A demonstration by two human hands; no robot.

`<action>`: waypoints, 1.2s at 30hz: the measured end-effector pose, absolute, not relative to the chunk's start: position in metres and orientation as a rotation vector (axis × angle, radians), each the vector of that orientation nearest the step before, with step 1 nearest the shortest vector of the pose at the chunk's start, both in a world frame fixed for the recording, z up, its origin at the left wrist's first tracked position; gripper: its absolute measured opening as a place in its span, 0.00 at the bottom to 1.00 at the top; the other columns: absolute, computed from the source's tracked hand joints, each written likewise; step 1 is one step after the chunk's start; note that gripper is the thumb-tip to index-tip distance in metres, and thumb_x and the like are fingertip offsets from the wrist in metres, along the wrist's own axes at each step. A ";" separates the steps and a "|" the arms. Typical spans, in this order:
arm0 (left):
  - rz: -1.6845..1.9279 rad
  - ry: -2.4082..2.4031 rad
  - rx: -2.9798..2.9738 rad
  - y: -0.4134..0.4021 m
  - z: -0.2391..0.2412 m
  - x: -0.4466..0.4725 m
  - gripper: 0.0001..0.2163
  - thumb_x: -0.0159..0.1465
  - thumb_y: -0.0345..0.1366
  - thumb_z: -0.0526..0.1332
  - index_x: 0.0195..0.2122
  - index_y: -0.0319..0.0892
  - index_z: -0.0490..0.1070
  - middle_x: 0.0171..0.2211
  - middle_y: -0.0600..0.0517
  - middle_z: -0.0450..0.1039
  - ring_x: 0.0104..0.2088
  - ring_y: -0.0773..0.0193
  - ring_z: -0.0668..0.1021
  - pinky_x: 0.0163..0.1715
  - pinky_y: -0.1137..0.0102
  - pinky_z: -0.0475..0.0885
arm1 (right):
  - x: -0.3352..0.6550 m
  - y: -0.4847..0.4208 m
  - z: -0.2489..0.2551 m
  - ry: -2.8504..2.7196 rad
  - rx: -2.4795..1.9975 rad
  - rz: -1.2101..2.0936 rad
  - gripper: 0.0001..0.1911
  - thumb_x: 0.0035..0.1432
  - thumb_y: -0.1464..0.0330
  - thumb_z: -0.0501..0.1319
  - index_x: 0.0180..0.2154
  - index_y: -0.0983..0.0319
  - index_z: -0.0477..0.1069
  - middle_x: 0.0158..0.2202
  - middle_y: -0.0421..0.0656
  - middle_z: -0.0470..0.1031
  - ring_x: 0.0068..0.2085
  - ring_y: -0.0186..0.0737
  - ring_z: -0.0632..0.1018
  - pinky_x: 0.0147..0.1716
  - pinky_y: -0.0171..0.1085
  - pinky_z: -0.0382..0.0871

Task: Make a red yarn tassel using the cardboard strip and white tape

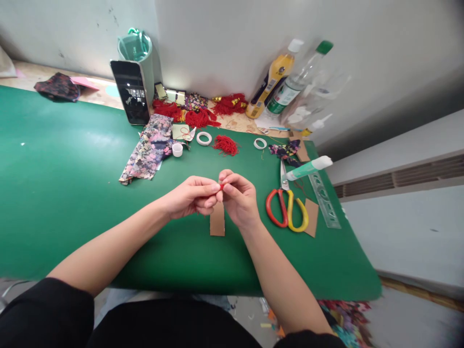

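Both hands meet above the middle of the green table, pinching a small bit of red thread that the fingers mostly hide. My left hand grips it from the left between thumb and fingertips. From the other side, my right hand closes thumb and forefinger on it. Under the hands lies a strip of brown cardboard, its upper part covered by them. Just beyond, a loose bundle of red thread rests on the table between two white tape rolls, one to the left and one to the right.
Scissors with red and yellow handles lie at right, near a glue stick, a cardboard piece and a clear ruler. Floral fabric, a phone, red tassels and bottles stand or lie toward the wall.
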State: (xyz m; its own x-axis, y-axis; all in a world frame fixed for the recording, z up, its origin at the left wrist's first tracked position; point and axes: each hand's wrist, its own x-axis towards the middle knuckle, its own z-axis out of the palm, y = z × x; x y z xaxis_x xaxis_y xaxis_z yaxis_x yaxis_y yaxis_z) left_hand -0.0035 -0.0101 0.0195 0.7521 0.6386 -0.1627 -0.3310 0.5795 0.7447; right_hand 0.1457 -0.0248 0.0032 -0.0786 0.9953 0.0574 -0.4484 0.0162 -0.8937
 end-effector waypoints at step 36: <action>0.959 0.858 1.527 -0.022 0.018 0.005 0.14 0.63 0.39 0.56 0.22 0.38 0.68 0.17 0.56 0.65 0.19 0.73 0.65 0.20 0.76 0.60 | 0.141 -0.026 0.000 -0.801 -0.824 1.365 0.07 0.42 0.69 0.71 0.22 0.60 0.74 0.32 0.37 0.69 0.22 0.24 0.68 0.23 0.32 0.67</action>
